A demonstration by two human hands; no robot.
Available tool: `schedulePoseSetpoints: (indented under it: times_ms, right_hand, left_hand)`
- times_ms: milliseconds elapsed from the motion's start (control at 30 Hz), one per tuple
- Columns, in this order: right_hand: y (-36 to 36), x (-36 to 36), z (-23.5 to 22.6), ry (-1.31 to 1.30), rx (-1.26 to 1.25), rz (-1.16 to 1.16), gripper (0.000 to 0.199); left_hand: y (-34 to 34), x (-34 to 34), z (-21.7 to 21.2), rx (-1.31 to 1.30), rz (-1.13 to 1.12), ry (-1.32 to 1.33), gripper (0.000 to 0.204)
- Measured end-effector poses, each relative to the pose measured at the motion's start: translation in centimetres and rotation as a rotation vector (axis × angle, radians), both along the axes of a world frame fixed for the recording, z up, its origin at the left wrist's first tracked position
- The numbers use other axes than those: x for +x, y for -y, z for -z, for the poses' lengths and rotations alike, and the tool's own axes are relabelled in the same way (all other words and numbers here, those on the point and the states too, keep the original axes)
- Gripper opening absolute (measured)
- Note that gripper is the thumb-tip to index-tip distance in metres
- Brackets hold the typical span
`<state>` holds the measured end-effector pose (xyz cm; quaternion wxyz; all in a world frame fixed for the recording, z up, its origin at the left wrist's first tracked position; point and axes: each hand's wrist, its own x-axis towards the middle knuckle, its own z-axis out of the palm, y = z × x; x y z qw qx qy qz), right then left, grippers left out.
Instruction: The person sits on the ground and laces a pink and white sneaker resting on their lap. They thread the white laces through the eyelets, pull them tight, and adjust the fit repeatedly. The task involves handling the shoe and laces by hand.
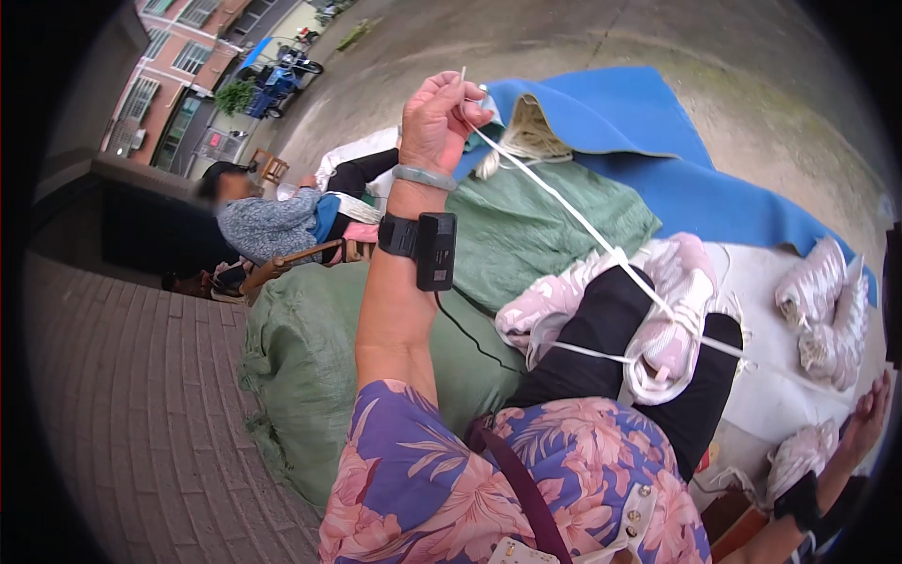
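My left hand [442,113] is raised high at the top centre, its fingers pinched on a white shoelace [564,202]. That lace stretches tight down to a pink and white sneaker [665,348] resting on my lap. From the sneaker, lace also runs off to the right toward my right hand [866,414], which is stretched out near the right rim. The right fingers look closed round the lace, though they are small and dim there. A second pink and white sneaker [545,305] lies by my black-trousered leg, with a strand of lace between the two.
Green sacks [310,376] bulge on my left and ahead. A blue mat [620,113] lies beyond, with a bundle of white laces [534,130] beside it. Several white-pink sneakers [836,329] sit on a white sheet at right. Another person [272,221] sits at far left.
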<state>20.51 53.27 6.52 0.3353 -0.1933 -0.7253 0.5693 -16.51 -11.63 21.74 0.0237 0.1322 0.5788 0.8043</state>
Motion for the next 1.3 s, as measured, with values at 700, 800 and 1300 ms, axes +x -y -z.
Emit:
schedulePoseSetpoints:
  times_ms: [700,800,1300]
  right_hand:
    - [29.0,-7.7,6.3,0.462,-0.424,-0.582,0.012]
    - [29.1,-7.5,6.8,0.542,0.112,-0.567,0.014]
    - [28.7,-7.8,5.6,0.649,0.032,-0.569,0.012]
  left_hand:
    - [-17.3,17.3,18.8,-1.114,0.459,-1.123,0.009]
    - [-16.8,17.4,18.8,-1.191,0.441,-1.128,0.008]
    - [-17.1,17.3,19.5,-1.222,0.476,-0.918,0.011]
